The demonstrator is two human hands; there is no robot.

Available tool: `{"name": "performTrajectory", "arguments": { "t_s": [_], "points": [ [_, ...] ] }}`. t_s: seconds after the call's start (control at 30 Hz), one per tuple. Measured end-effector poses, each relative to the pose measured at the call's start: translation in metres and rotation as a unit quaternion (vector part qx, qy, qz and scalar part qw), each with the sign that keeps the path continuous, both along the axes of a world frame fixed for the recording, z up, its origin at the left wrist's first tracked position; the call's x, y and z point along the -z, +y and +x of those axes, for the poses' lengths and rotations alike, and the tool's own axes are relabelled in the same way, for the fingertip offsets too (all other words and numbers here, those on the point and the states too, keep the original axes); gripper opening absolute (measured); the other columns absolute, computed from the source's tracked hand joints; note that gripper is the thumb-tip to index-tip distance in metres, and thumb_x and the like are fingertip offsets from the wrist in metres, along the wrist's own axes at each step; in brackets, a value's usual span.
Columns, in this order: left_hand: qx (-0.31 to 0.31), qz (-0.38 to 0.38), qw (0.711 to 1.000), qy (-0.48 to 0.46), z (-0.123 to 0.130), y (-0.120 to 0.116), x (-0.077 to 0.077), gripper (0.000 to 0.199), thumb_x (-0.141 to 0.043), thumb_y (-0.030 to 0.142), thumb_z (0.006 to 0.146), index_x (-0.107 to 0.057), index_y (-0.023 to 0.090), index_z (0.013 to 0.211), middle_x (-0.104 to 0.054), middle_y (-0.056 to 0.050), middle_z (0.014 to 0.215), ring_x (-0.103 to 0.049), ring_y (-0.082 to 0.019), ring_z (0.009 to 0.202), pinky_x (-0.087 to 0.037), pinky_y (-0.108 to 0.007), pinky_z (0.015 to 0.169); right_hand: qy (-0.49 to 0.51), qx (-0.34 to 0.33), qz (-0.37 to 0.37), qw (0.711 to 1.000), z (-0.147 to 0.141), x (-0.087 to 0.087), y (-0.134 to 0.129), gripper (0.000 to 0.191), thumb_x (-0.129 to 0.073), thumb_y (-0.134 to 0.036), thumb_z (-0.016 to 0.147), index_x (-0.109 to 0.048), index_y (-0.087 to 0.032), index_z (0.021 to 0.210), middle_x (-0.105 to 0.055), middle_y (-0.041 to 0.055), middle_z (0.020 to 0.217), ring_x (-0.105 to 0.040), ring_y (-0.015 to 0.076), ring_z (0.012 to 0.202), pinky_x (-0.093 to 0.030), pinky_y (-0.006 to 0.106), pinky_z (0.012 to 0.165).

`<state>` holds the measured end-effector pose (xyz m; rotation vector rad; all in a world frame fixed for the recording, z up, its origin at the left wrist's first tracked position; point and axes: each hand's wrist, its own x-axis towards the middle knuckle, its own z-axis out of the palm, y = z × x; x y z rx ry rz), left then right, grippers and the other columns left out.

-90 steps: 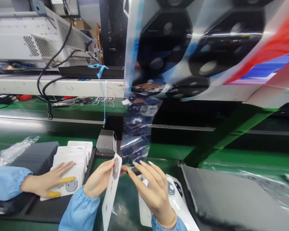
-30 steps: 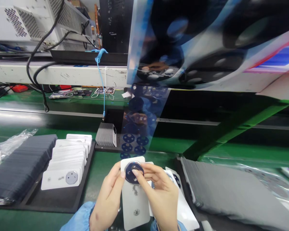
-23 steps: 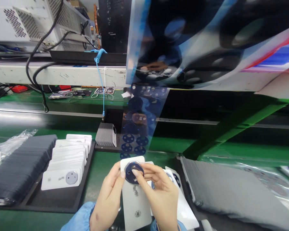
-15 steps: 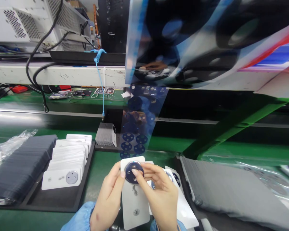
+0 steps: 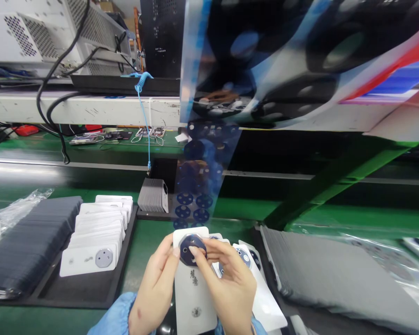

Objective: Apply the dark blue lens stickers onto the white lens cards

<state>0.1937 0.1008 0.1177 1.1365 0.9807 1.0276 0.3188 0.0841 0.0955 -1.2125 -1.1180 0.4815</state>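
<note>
A white phone back cover (image 5: 195,295) stands tilted before me, bearing printed dark marks. At its upper end sits a dark blue round lens film (image 5: 187,255) with small holes. My left hand (image 5: 155,281) grips the cover's left edge, thumb in front and fingers behind. My right hand (image 5: 230,279) is closed at the film's right side, its thumb pressed on the film's face and index finger at the rim. Behind the right hand lie more white covers (image 5: 265,298) with round camera areas, partly hidden.
A black tray (image 5: 80,291) at left holds fanned white covers (image 5: 96,237) and a row of dark sleeves (image 5: 31,242). A small stack of cards (image 5: 152,195) stands farther back. Clear film sheet with dark discs (image 5: 202,200) hangs ahead. Grey sleeves (image 5: 328,270) fill the right side.
The right thumb and fingers have shifted slightly over the round film, which lies flatter against the cover. The cover and both hands have drifted a little to the left in view.
</note>
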Motion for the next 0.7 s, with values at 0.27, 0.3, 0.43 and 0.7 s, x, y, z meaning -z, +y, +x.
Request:
{"name": "performTrajectory", "arguments": {
  "t_s": [0.27, 0.3, 0.43, 0.7],
  "points": [
    [0.001, -0.007, 0.999, -0.041, -0.001, 0.002, 0.001, 0.033, -0.051, 0.035, 0.095, -0.061, 0.022, 0.123, -0.069, -0.006, 0.123, -0.061, -0.025, 0.114, -0.046, -0.031, 0.098, -0.125, 0.004, 0.123, 0.985, 0.002, 0.006, -0.002, 0.033, -0.068, -0.003, 0.08, -0.066, -0.027, 0.102, -0.072, 0.0001, 0.082, -0.067, 0.0164, 0.066, -0.057, 0.028, 0.056],
    [-0.002, -0.004, 0.999, -0.043, -0.001, 0.002, 0.001, 0.033, -0.051, 0.034, 0.095, -0.061, 0.022, 0.123, -0.068, -0.005, 0.123, -0.061, -0.025, 0.114, -0.046, -0.029, 0.097, -0.154, 0.007, 0.145, 0.977, 0.003, 0.006, -0.004, 0.04, -0.068, 0.0, 0.079, -0.066, -0.028, 0.107, -0.073, -0.0001, 0.084, -0.068, 0.0171, 0.068, -0.058, 0.029, 0.057],
    [-0.022, 0.007, 0.999, -0.037, -0.002, 0.006, 0.006, 0.033, -0.051, 0.033, 0.095, -0.061, 0.022, 0.124, -0.069, -0.004, 0.121, -0.062, -0.023, 0.111, -0.047, -0.026, 0.092, -0.263, 0.002, 0.212, 0.941, 0.0, 0.007, -0.017, 0.049, -0.067, -0.007, 0.083, -0.061, -0.035, 0.123, -0.077, -0.002, 0.084, -0.073, 0.0194, 0.067, -0.06, 0.031, 0.059],
    [-0.031, -0.014, 0.999, -0.011, -0.001, 0.003, -0.001, 0.031, -0.051, 0.037, 0.094, -0.062, 0.022, 0.118, -0.07, -0.006, 0.12, -0.063, -0.025, 0.109, -0.048, -0.028, 0.091, -0.046, 0.014, 0.124, 0.991, -0.005, -0.006, -0.017, 0.034, -0.073, -0.008, 0.077, -0.065, -0.029, 0.103, -0.073, -0.0019, 0.079, -0.067, 0.0147, 0.06, -0.058, 0.026, 0.055]
  ]
}}
